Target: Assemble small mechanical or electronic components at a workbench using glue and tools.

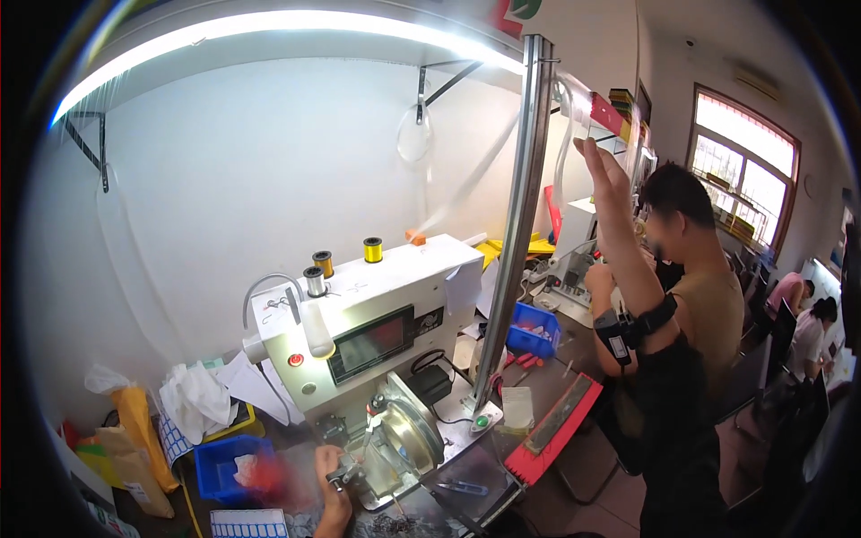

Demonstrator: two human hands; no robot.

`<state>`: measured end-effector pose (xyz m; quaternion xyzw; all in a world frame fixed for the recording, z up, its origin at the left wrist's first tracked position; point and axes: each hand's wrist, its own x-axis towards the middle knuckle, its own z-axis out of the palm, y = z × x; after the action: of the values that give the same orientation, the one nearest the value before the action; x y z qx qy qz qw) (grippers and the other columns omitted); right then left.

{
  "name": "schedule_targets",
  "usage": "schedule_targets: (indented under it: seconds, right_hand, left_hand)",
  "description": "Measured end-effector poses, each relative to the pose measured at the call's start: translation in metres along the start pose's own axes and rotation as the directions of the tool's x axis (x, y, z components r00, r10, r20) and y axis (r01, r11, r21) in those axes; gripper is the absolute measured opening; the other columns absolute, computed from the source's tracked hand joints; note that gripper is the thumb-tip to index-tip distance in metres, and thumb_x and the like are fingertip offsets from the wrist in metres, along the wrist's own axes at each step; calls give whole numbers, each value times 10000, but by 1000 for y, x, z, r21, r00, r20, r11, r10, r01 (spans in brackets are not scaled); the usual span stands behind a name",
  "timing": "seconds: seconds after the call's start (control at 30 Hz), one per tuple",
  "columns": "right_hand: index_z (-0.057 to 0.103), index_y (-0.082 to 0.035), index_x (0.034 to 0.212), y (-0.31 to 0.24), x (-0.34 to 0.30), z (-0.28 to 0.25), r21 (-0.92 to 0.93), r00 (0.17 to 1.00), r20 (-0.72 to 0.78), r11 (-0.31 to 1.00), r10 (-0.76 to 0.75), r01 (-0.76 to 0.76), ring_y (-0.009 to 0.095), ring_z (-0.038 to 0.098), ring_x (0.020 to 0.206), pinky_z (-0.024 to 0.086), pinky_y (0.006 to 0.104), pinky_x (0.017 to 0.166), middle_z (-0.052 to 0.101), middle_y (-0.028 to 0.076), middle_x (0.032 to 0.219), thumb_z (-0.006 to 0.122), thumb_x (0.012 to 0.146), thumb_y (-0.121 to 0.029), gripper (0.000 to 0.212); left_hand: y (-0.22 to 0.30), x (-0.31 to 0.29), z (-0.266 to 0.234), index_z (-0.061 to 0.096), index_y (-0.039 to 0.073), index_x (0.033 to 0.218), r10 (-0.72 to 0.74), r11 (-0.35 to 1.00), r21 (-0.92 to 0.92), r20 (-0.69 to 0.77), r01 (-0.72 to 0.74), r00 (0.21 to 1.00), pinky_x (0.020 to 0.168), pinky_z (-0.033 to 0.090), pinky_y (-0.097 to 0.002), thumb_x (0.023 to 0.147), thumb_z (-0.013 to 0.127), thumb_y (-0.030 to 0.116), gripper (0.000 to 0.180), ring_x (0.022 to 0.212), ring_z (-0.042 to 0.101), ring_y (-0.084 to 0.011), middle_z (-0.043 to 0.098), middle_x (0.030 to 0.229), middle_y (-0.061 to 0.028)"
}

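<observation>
My left hand [332, 489] is at the front of a white bench machine [448, 260], its fingers closed round a small grey metal clamp [345, 472]. Just right of that clamp is a round, shiny metal drum [421, 439] in the machine's lit work area. My right hand [606, 175] is raised high on the right, fingers stretched upward, with nothing visible in it. A black strap with a small device [619, 336] is round my right forearm. The machine carries a dark screen [372, 342] and a red button [295, 360].
Several wire spools [372, 250] stand on the machine. A metal post [520, 215] rises beside it. Blue bins [215, 471] hold small items. A red tray [556, 430] juts out at the table's right edge. Another person [713, 296] sits close on the right.
</observation>
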<state>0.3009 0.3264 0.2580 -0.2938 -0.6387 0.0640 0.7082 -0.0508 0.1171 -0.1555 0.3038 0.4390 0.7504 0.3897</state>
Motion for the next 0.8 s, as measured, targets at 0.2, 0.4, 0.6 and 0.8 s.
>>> schedule_targets:
  seconds: [0.2, 0.4, 0.6, 0.8]
  right_hand:
    - [734, 24, 980, -9, 8, 13, -130, 980, -75, 977, -183, 172, 223, 663, 1040, 452, 326, 980, 731, 147, 1063, 746, 897, -321, 355]
    - [741, 19, 963, 4, 5, 4, -278, 906, -209, 911, -367, 304, 318, 652, 1150, 440, 398, 1036, 722, 186, 1133, 712, 909, -254, 280]
    - [708, 53, 1050, 5, 3, -11, -195, 937, -154, 939, -313, 281, 186, 711, 989, 498, 261, 901, 752, 156, 1008, 656, 969, -195, 266]
    - [686, 56, 1037, -18, -75, -18, 120, 986, 128, 988, -109, 94, 180, 739, 775, 576, 263, 753, 749, 151, 864, 654, 977, -147, 213]
  left_hand:
    - [6, -1, -3, 478, 58, 1031, -24, 1000, 20, 87, 22, 996, 595, 517, -278, 1044, 471, 333, 276, 705, 656, -191, 619, 829, -110]
    - [9, -2, -3, 478, 76, 1041, -25, 999, 27, 84, 23, 996, 566, 503, -261, 1049, 461, 331, 256, 622, 624, -165, 651, 803, -121]
    - [10, -1, 3, 482, 76, 1041, -53, 999, 9, 88, 52, 995, 566, 493, -259, 1047, 468, 325, 249, 613, 617, -163, 658, 801, -120]
    - [24, -8, -10, 498, 67, 1047, 190, 975, 137, -83, -178, 978, 709, 475, -272, 1034, 460, 240, 178, 768, 608, -152, 646, 828, -92]
